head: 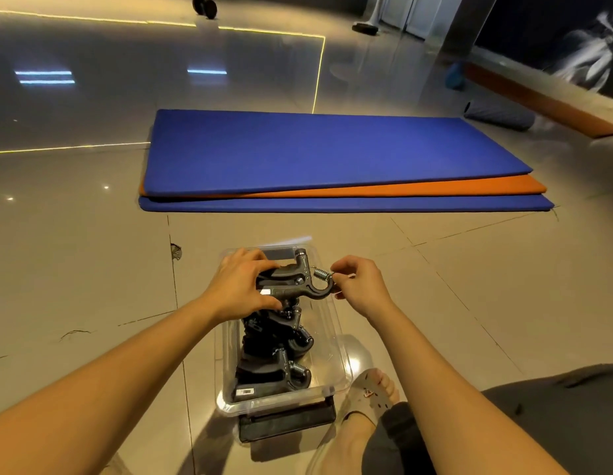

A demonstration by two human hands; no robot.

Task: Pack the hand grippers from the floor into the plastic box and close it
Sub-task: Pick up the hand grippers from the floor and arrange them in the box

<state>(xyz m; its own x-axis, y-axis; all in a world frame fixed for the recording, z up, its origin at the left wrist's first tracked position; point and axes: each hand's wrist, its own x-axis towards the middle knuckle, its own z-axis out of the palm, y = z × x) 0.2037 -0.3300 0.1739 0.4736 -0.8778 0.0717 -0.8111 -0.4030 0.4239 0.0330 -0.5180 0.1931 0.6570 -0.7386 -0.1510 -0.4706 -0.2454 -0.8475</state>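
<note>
A clear plastic box (336,341) stands on the tiled floor in front of me. Several black hand grippers (274,365) lie inside it, stacked toward its near end. Over the box's far end I hold another black hand gripper (298,281) with a steel spring. My left hand (241,286) grips its handles from the left. My right hand (358,284) pinches its hooked spring end from the right. A dark flat piece (287,421), possibly the lid, lies under the box's near edge.
Folded blue and orange exercise mats (332,166) lie just beyond the box. My sandalled foot (373,392) and knee sit right of it. A dumbbell (204,6), a weight plate (365,28) and a rolled grey mat (498,115) lie farther off.
</note>
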